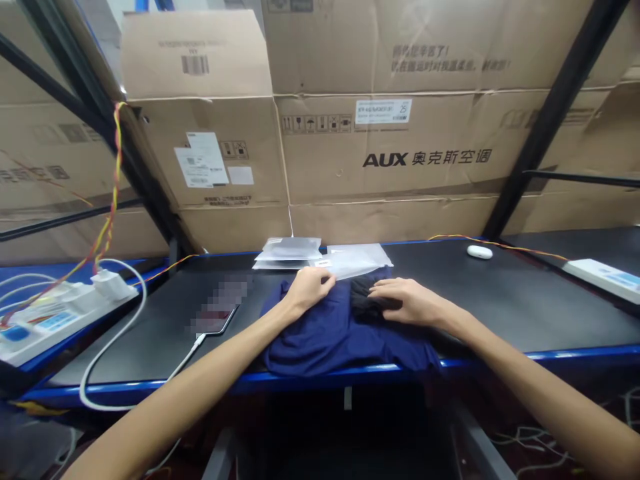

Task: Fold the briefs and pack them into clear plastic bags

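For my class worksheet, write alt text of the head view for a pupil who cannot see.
A person's left hand lies over crumpled navy-blue fabric while the right hand touches a bunched black cloth on it, at a black tabletop with a blue edge. Translucent white packets lie beyond, with a dark phone to the left.

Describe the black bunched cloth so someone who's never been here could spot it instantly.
From the cardboard marked AUX, come down to the blue-edged black table. Navy fabric lies along its near edge. The black cloth is the crumpled bunch on that fabric: black, unlike the navy around it or the pale packets behind.
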`<state>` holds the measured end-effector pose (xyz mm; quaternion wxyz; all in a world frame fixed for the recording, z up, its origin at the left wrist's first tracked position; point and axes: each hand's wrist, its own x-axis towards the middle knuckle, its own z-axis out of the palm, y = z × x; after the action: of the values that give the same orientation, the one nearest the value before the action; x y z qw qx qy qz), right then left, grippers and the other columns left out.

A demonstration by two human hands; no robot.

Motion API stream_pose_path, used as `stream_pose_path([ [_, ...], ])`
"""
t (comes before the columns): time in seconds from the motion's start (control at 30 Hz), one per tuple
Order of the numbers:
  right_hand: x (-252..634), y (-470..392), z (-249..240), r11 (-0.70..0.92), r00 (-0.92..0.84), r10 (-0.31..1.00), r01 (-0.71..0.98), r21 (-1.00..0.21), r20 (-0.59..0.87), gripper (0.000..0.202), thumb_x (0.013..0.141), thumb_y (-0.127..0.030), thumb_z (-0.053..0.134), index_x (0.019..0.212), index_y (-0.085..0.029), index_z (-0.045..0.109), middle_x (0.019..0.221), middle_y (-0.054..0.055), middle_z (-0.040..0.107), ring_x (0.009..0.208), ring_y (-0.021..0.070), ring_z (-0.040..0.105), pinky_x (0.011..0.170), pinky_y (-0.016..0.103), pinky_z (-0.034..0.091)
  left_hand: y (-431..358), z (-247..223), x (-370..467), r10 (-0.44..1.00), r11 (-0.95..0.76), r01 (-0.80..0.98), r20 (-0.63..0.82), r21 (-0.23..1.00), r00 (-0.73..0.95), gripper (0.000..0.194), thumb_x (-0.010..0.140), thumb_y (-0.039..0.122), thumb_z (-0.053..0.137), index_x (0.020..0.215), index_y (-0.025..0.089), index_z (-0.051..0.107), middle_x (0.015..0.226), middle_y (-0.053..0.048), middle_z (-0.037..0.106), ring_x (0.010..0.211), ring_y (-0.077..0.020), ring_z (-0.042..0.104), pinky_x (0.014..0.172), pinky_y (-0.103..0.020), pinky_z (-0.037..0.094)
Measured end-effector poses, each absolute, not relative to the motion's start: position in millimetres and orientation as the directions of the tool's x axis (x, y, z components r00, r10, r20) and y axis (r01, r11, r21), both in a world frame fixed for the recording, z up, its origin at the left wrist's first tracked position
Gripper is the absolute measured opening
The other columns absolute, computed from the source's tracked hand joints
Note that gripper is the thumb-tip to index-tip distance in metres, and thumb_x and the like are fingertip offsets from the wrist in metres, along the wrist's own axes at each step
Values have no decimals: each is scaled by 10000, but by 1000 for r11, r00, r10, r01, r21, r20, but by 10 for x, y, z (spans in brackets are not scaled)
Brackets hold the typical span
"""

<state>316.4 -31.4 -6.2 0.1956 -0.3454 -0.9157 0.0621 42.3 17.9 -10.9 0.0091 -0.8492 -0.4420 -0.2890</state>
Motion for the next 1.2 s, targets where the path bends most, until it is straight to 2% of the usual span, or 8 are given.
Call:
stream_pose_path([
  [0.13,3177,-361,-53,775,-663,629,574,-264,405,354,774,-154,634,1111,-212,724,1129,77,741,1039,241,693,940,355,527,188,-102,443,775,-556,796,498,242,390,218,881,242,638,709,157,741,784,-58,752,730,-195,680,715,-274,488],
  [0.27,3199,-416,-23,798,-609,594,532,-285,526,348,775,-164,618,1106,-197,718,1104,77,750,1010,240,706,910,346,548,181,-132,446,775,-569,782,485,254,406,118,858,223,674,905,163,765,979,-70,763,879,-221,705,811,-302,530],
  [0.43,3098,-361,37,842,-615,528,471,-263,586,357,782,-172,626,1127,-206,712,1135,77,742,1045,242,697,948,363,538,179,-182,457,717,-636,732,536,245,444,251,848,186,677,1092,155,727,1180,-95,713,1062,-257,680,927,-352,543],
  [0.6,2925,-140,20,861,-710,509,415,-295,487,406,782,-193,645,1184,-201,701,1197,86,720,1150,248,644,1038,393,480,195,-239,453,626,-750,609,574,258,528,314,801,62,633,1082,167,725,1197,-66,705,1085,-232,670,942,-314,540],
  [0.73,2891,-7,-67,839,-795,520,405,-364,314,563,811,-238,651,1370,-246,590,1421,61,584,1393,273,433,1147,462,368,225,-269,439,605,-775,575,571,261,555,306,812,140,674,1107,204,730,1193,-52,708,1046,-217,685,933,-305,545],
  [0.83,2914,8,-92,791,-778,579,463,-400,244,542,855,-250,614,1394,-289,566,1470,27,536,1459,273,323,1177,482,316,245,-264,416,595,-782,568,578,257,558,293,851,169,644,1127,213,729,1188,-58,708,1040,-207,686,936,-306,545],
  [1.03,2885,-32,-23,741,-679,661,525,-419,318,418,859,-212,571,1265,-234,666,1322,65,649,1193,259,602,1064,411,443,269,-236,320,523,-833,539,492,123,696,278,884,137,577,1110,199,727,1132,-71,708,996,-207,686,908,-314,554],
  [1.2,2759,-28,13,669,-581,743,637,-382,333,250,864,-217,552,1043,-200,726,1140,75,724,1024,246,659,948,364,499,266,-222,294,544,-811,583,426,46,723,255,901,97,513,999,174,735,1154,-92,683,946,-200,694,851,-299,566],
])
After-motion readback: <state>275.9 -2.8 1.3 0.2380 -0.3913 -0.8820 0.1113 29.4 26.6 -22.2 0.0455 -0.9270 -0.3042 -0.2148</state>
